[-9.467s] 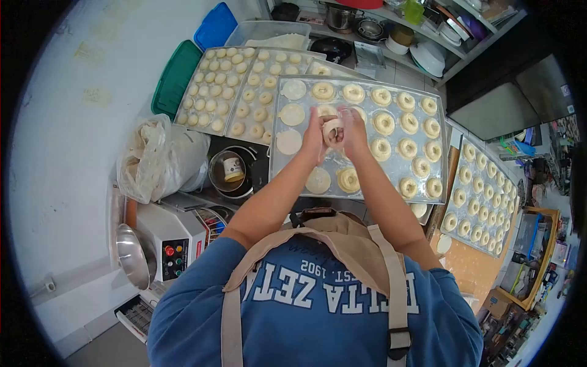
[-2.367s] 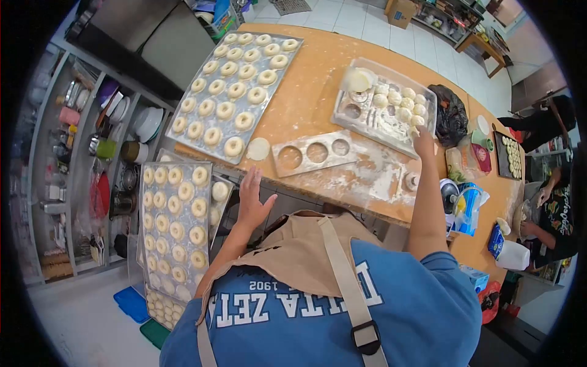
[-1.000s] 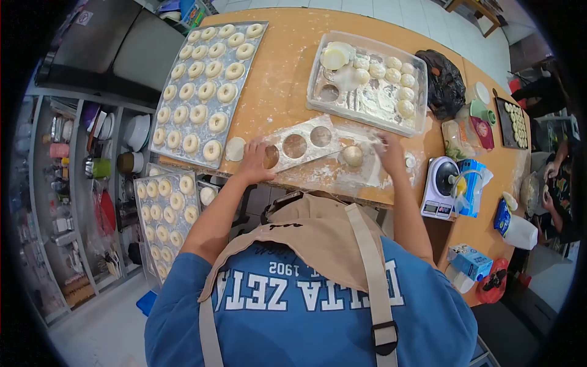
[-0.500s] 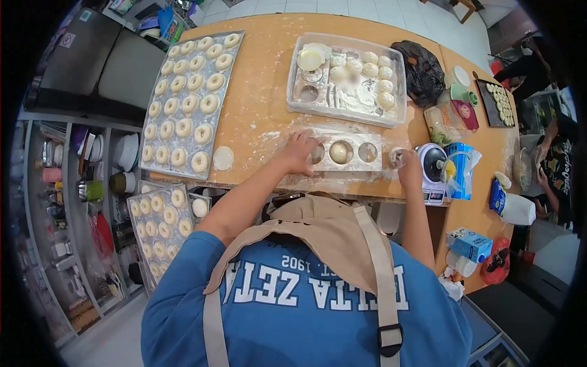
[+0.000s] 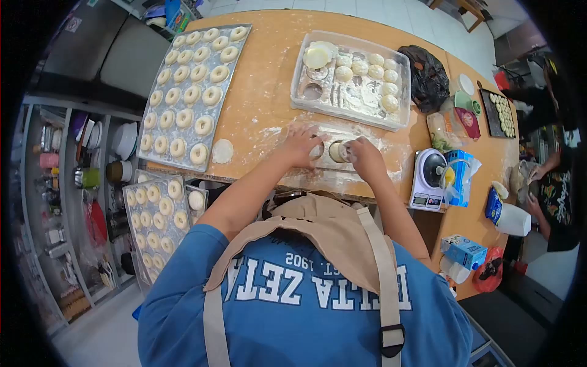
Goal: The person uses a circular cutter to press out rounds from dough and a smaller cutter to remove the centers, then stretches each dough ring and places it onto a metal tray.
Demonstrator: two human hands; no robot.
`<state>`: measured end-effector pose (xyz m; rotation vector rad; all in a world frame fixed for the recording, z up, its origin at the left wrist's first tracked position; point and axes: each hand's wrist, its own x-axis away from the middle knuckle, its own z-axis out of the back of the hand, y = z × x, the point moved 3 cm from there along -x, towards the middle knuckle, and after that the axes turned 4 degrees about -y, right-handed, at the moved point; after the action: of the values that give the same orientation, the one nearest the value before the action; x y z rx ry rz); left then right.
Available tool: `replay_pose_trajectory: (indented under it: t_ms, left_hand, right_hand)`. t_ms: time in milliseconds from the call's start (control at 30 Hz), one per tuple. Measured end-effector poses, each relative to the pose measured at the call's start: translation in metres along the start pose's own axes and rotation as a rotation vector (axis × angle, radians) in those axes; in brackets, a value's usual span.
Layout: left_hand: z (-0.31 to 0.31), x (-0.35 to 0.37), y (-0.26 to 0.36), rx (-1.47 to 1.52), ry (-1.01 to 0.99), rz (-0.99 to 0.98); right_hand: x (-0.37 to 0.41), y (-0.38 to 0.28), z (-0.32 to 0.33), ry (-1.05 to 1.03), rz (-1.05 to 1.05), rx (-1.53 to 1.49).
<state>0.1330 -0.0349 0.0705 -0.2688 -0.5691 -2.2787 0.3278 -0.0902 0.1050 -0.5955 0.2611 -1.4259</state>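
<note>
A floury pale board with round holes (image 5: 331, 130) lies on the table in front of me. My left hand (image 5: 299, 147) grips its left end, thumb and fingers about the edge near the left hole. Over the middle hole, my right hand (image 5: 367, 158) has its fingers closed round a small round cutter (image 5: 338, 151), mostly covered by the fingers. What lies inside that hole is hidden. Left of the board, a flat dough disc (image 5: 222, 151) rests on the table.
A metal tray (image 5: 230, 80) of dough rings stands at left, another tray (image 5: 160, 244) below it. Beyond the board is a plastic box (image 5: 391, 124) with floured dough balls. A kitchen scale (image 5: 426, 183), milk carton (image 5: 465, 251) and black bag (image 5: 425, 76) are at right. Another person (image 5: 557, 196) works there.
My right hand has moved left from beside the board to its middle hole, bringing the round cutter along. My left hand stays on the board's left end.
</note>
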Motion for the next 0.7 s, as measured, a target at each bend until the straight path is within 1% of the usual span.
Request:
replay_pose_trajectory:
  t_ms: [100,233,333,433,533,700]
  left_hand:
    - [-0.005,-0.004,-0.002,0.086,-0.091,0.023]
    - [-0.01,-0.005,-0.004,0.02,-0.071,0.031]
    - [-0.01,-0.006,-0.006,0.043,-0.067,0.022]
    - [-0.011,-0.006,-0.006,0.055,-0.055,0.011]
    - [-0.013,-0.008,-0.007,0.051,-0.053,0.012]
    - [-0.013,-0.007,-0.007,0.043,-0.039,0.008]
  right_hand:
    - [-0.015,-0.011,-0.009,-0.061,0.047,0.104]
    - [-0.023,-0.023,-0.019,-0.165,0.051,0.265]
    - [-0.022,-0.02,-0.026,-0.169,0.035,0.326]
    - [-0.02,-0.02,-0.029,-0.185,0.028,0.323]
    - [-0.017,-0.017,-0.035,-0.092,0.097,0.273]
    - [-0.02,-0.011,-0.042,-0.094,0.091,0.243]
